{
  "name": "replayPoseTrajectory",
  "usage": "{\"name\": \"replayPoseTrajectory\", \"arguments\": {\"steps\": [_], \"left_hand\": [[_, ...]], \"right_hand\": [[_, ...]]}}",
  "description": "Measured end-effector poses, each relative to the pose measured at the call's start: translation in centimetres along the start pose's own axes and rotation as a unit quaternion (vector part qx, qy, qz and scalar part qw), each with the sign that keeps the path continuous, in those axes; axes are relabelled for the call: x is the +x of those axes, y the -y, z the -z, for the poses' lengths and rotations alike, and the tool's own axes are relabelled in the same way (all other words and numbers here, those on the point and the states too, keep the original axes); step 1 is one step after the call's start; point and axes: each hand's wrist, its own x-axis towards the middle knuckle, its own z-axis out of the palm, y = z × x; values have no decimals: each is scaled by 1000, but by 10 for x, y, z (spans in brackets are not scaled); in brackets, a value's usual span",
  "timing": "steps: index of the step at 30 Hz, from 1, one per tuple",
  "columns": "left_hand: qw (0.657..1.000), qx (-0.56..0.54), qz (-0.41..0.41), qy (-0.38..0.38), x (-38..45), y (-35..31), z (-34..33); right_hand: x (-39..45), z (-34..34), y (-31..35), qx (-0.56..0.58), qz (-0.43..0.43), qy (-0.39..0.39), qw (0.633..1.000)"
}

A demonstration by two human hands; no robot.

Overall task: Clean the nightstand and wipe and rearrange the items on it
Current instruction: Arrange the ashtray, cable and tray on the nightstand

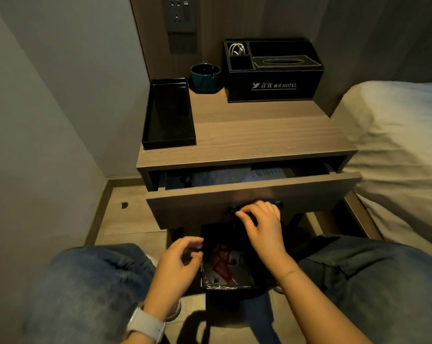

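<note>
The wooden nightstand [259,140] stands between a wall and a bed, its drawer [210,204] pulled partly out. My right hand [262,227] curls its fingers round the dark drawer handle [278,204]. My left hand [179,266] hovers lower, fingers loosely curled, holding nothing, at the left edge of a small black bin [239,234] below the drawer. On top sit a long black tray [169,115] at the left, a dark teal ashtray [205,76] behind it, and a black hotel organizer box [272,70] with a tissue slot and white cable.
The bin holds red-and-white wrappers [222,264] in a liner. The white bed [398,150] is close on the right, a grey wall [48,120] on the left. A socket panel [179,13] is on the back wall. My knees in jeans flank the bin.
</note>
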Motion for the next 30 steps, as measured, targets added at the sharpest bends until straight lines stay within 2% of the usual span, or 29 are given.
{"name": "replayPoseTrajectory", "arguments": {"steps": [4,9,11,13,15,17,19,21,23,25,28,30], "left_hand": [[999,47,13,14,15,11,-6],[996,74,40,-17,28,19,-14],[994,81,68,-23,29,27,-19],[989,96,117,-5,29,37,-28],[976,121,176,31,29,48,-40],[963,113,238,64,27,56,-56],[944,17,321,72,19,62,-70],[901,-154,404,43,11,73,-79],[849,-295,437,7,5,87,-87],[835,-352,422,-31,4,94,-92],[842,-391,366,-69,18,94,-98],[843,-408,344,-72,35,95,-101]], "right_hand": [[41,-15,-5,17,-29,20,999],[66,-26,-9,18,-44,29,998],[59,-21,-5,16,-35,29,999],[42,-9,2,58,-50,-4,997],[10,2,3,94,-97,-47,990],[-36,6,-12,79,-200,-42,976],[-82,3,-37,23,-346,20,938],[-116,-4,-59,-5,-447,115,887],[-134,-13,-71,71,-514,158,840],[-137,-21,-73,196,-558,122,797],[-123,-35,-82,290,-567,35,771],[-104,-45,-90,348,-581,0,736]]}}
